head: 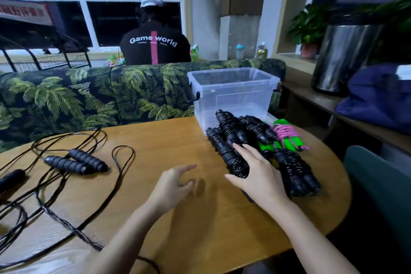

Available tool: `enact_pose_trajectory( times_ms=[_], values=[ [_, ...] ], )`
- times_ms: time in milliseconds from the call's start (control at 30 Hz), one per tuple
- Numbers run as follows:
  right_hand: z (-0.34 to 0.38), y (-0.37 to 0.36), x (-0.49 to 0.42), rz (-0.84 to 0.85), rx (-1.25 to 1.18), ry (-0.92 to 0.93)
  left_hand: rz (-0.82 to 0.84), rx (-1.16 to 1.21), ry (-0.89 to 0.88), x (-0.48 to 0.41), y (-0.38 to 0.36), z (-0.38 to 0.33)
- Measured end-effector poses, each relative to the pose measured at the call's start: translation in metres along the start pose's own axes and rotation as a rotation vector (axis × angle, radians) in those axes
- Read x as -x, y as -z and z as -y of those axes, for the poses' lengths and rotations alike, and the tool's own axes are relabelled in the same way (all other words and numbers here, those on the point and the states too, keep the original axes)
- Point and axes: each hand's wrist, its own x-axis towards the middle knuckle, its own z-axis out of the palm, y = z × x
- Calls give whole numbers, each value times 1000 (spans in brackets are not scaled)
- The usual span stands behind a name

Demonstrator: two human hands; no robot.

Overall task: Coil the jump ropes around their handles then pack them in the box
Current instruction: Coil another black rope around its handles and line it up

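Several coiled black jump ropes [231,135] lie piled on the right of the wooden table [155,140], with a green-handled one wrapped in pink rope [287,133] among them. Behind the pile stands a clear plastic box [233,93], open and with nothing inside. My right hand [258,173] rests flat on the pile, fingers straight, thumb beside a black coil. My left hand [175,182] hovers open over the table centre, blurred. An uncoiled black rope with two ribbed handles [75,161] sprawls at the left.
A leaf-print sofa [89,95] runs behind the table; a person in a black shirt [155,46] sits beyond it, back turned. At the right are a metal pot [347,55], a blue cloth [378,100] on a shelf, and a dark chair [378,196].
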Motion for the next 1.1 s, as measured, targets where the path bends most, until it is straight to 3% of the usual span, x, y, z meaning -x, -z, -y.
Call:
enact_pose_trajectory(
  times_ms=[133,233,400,533,700,833,1000,1100],
  values=[
    [-35,30,1,-45,80,-77,134,-12,-62,-11,-44,-59],
    [-57,44,-7,-52,139,-145,191,115,35,-22,-68,-92],
    [-76,59,-23,-153,139,-149,160,371,162,-37,-84,-119],
    [-87,38,-23,-32,201,-144,141,561,248,-42,-93,-129],
    [-93,23,-28,-68,206,-140,119,899,347,-48,-97,-139],
    [-101,21,-36,-34,86,-125,79,788,274,-53,-107,-129],
    [-125,36,-20,-95,7,-282,142,348,-18,-44,-117,-112],
    [-131,28,-8,-9,-68,-291,166,238,-114,-44,-124,-105]
  ],
)
